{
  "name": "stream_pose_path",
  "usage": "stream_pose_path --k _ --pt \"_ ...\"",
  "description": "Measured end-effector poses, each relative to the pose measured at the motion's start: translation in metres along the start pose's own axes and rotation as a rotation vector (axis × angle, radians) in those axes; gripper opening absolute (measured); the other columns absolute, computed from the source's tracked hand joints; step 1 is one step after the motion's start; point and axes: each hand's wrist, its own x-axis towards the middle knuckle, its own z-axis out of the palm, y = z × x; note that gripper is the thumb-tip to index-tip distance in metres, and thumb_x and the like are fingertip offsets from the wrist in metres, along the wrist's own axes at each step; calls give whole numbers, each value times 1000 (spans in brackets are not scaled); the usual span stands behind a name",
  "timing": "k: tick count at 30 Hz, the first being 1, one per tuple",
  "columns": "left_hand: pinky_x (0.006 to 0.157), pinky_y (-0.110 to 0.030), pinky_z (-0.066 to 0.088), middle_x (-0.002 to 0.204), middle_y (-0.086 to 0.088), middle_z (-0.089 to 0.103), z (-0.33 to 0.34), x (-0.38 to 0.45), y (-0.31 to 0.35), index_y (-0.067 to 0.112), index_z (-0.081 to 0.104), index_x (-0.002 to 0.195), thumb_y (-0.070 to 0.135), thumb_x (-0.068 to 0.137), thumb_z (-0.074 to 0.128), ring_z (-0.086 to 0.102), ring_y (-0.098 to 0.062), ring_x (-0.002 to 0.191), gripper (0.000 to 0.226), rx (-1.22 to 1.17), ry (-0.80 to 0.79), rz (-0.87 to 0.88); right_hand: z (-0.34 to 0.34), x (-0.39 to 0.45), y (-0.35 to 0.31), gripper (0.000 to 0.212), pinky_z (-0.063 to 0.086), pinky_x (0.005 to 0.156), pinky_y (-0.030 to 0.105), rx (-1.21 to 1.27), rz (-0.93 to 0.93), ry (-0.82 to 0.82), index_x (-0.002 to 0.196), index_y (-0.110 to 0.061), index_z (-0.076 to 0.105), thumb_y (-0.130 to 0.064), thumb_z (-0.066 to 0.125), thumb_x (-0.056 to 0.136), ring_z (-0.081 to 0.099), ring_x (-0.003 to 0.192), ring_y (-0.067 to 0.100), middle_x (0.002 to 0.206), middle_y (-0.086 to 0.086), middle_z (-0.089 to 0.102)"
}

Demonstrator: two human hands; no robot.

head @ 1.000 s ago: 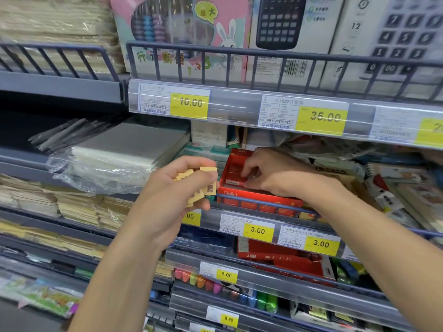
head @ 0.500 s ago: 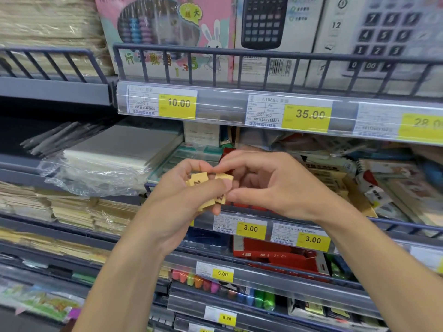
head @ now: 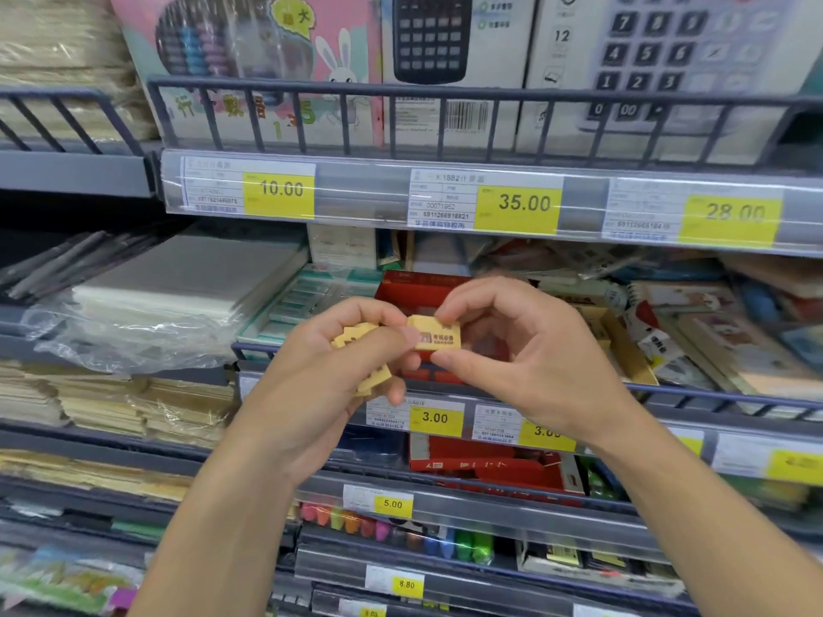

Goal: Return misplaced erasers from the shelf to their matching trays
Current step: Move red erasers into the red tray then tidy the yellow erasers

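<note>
My left hand (head: 329, 385) grips several small yellow erasers (head: 360, 358) in its curled fingers, in front of the middle shelf. One more yellow eraser (head: 434, 336) with a printed label is pinched between my right hand's (head: 525, 362) thumb and fingers, and my left thumb touches its left end. Both hands meet at the centre of the view. Behind them stands a red cardboard tray (head: 414, 287) on the shelf, mostly hidden by the hands.
A metal rail (head: 712, 394) fronts the middle shelf, crowded with notebooks (head: 694, 331) at right and wrapped paper pads (head: 169, 296) at left. Calculator boxes (head: 454, 60) stand on the shelf above. Another red tray (head: 494, 465) and coloured crayons (head: 401, 527) sit on lower shelves.
My right hand left the red tray with an eraser and came to my left hand. The two hands now hold that eraser between them, slightly lower and nearer to me.
</note>
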Motion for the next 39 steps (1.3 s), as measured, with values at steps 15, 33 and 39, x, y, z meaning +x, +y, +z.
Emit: stream_pose_path --k 15,33,39 --pt "46 -19 39 77 -7 46 42 28 -4 18 59 64 45 61 95 42 -12 57 45 18 -10 -8 -130 -21 22 15 47 58 8 -503 467 114 92 -37 76 -26 80 84 64 70 -3 81 -14 74" --pt "44 -21 42 66 1 55 60 45 -6 26 70 54 18 70 81 50 -9 56 21 -109 42 -85 -128 -26 -2 6 39 53 7 -679 479 -338 88 -53 75 -49 71 86 57 57 -9 66 -33 65" --pt "45 -21 46 68 0 60 64 46 -11 15 68 79 27 83 84 54 -12 59 20 -144 1 -125 -125 -31 1 17 39 68 1 -723 442 -380 102 -47 75 -37 64 94 56 80 -23 84 -50 59"
